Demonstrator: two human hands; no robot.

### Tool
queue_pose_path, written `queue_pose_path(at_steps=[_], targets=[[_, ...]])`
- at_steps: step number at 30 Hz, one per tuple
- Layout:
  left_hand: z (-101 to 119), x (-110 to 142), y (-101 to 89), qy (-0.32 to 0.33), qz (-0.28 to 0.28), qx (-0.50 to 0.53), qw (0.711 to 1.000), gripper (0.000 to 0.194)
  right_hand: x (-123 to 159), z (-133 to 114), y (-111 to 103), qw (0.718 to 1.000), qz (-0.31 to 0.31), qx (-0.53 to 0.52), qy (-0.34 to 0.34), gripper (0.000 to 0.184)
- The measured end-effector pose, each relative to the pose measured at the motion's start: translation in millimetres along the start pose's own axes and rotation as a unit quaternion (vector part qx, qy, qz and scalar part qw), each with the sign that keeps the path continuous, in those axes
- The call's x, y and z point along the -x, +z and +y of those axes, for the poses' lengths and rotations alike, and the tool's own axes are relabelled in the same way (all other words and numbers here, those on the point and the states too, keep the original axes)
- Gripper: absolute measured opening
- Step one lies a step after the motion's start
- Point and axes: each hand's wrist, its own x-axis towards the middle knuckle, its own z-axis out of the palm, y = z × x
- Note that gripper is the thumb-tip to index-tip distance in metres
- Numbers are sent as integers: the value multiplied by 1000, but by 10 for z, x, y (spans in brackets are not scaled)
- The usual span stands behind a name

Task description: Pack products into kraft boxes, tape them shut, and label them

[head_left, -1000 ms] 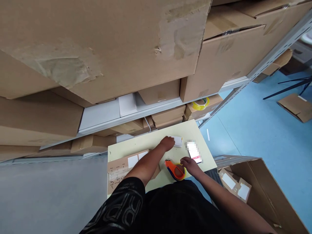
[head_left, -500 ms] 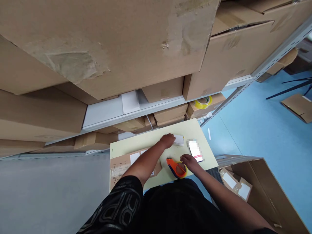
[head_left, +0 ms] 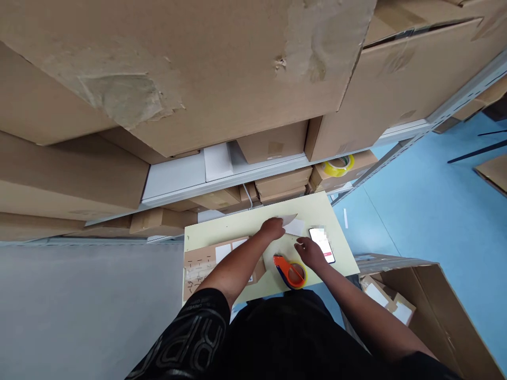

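My left hand (head_left: 272, 229) is closed on a white paper slip (head_left: 288, 218), whose far corner is lifted. Under it, more white paper (head_left: 295, 227) lies on the small pale table (head_left: 214, 232). My right hand (head_left: 312, 253) holds nothing visible. Its fingers are loosely curled with a gap between them, just short of the paper. To its right lies a phone (head_left: 325, 248) with a lit screen. An orange tape dispenser (head_left: 285, 268) with a yellow roll sits just below the right hand. A labelled cardboard box (head_left: 198, 266) lies partly behind my left forearm.
Grey metal shelving (head_left: 277, 168) with large cartons (head_left: 222, 68) rises in front, overhanging the table's back. A clear yellow tape roll (head_left: 338, 165) rests on a lower carton. At right, an open carton (head_left: 447, 311) holds small labelled boxes (head_left: 386, 301).
My left hand has raised one edge of a slip away from the white paper beneath. My right hand has moved up from the tape dispenser towards the paper, its fingers parting. The view shifted slightly.
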Motion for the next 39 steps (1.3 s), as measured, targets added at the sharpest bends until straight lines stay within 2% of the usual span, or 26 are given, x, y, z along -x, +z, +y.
queue_pose_path(at_steps=[2,5,8,11,13,14,16,19,23,30,35,39], targets=[[-8,57,-23,-6,-3,15,1000,22,-151,-56,19,998,27,33,-53,40],[-30,134,-72,6,-13,47,999,23,-382,-138,82,991,19,64,-114,57],[-62,207,-136,22,-15,94,995,45,-529,-191,159,984,6,90,-152,68],[-91,286,-207,21,9,208,978,64,-569,-225,222,976,-1,121,-181,74],[-100,328,-255,9,28,276,961,58,-562,-254,251,970,-11,142,-197,77],[-101,341,-278,-5,40,278,960,49,-558,-271,263,967,-18,153,-202,78],[-104,347,-322,-49,74,222,971,32,-560,-309,281,961,-33,179,-206,78],[-130,323,-377,-107,111,141,978,23,-607,-353,308,953,-50,230,-193,75],[-201,289,-430,-132,101,121,979,17,-735,-380,364,942,-51,282,-174,69],[-272,265,-493,-149,81,92,981,28,-930,-387,475,927,-35,336,-163,66],[-314,276,-512,-159,68,79,982,35,-950,-333,527,920,-15,352,-169,68],[-320,271,-529,-179,36,68,981,34,-933,-324,560,921,5,355,-161,67]])
